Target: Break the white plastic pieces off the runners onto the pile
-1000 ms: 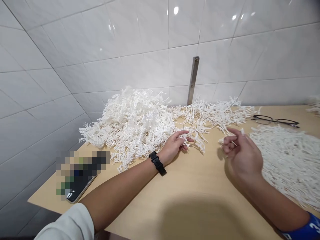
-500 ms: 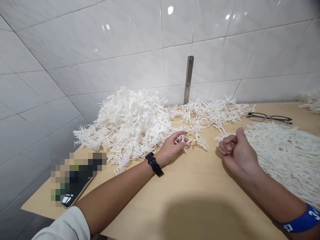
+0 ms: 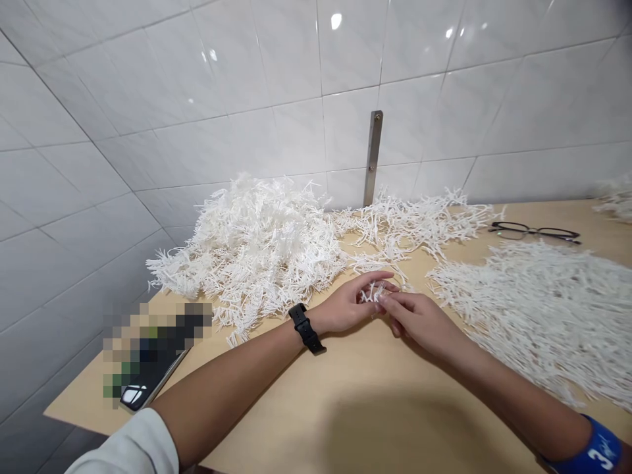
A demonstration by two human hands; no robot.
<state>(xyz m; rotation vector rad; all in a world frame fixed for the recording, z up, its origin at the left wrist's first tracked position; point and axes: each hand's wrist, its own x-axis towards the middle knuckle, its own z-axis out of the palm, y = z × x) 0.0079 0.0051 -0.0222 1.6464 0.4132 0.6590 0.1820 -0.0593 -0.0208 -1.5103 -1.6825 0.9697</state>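
My left hand (image 3: 350,304), with a black watch on the wrist, pinches a small white branched plastic piece (image 3: 369,293) at the middle of the wooden table (image 3: 345,408). The fingers of my right hand (image 3: 419,318) meet it from the right and close on the same piece. A big heap of tangled white plastic pieces (image 3: 261,243) lies just behind my left hand. To the right of my right hand spreads a flatter pile of loose white sticks (image 3: 538,309).
A phone (image 3: 148,378) lies at the table's left edge. Black glasses (image 3: 536,232) rest at the back right. The tiled wall carries a metal bracket (image 3: 372,158) behind the heap. More white pieces (image 3: 615,201) lie at the far right.
My right hand has moved left from beside the stick pile to meet my left hand. My left hand has drawn a small white piece out of the heap toward me.
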